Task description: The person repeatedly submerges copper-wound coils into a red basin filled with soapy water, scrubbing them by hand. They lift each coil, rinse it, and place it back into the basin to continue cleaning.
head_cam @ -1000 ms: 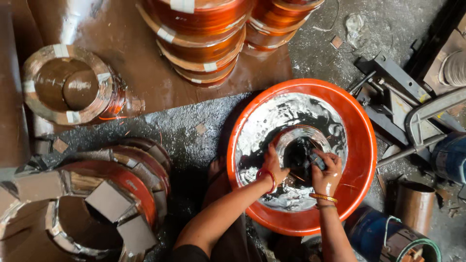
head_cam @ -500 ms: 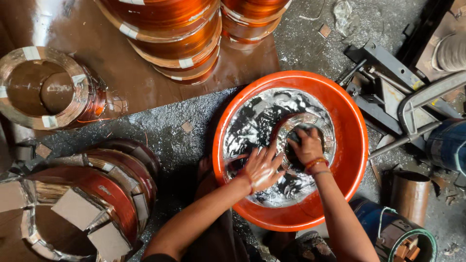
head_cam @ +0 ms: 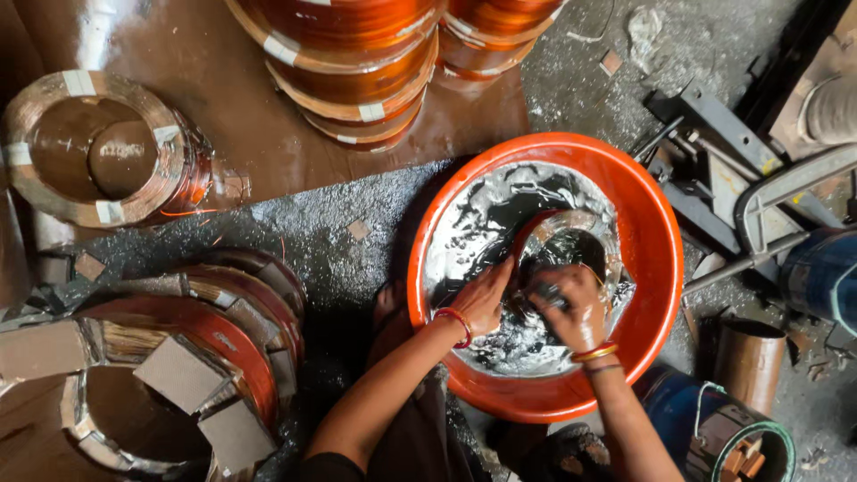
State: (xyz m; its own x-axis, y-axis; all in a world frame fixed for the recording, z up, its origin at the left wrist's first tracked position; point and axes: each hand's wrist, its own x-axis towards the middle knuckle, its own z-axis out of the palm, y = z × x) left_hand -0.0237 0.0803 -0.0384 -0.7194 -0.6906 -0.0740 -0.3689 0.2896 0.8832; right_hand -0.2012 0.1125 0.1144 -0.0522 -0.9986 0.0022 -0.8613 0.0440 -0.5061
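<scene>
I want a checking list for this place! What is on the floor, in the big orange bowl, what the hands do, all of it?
Surface: grey gritty floor, brown sheet at top.
Job's things: orange basin with dark shiny liquid; a coil sits in it.
Clutter: stacked coils, coil on left, taped coils lower left, card scraps.
Grips: left hand on the coil's rim; right hand presses inside it, holding something dark I cannot make out.
Cables: nothing seen.
Surroundings: metal frame at right, blue drum and brown can lower right.
</scene>
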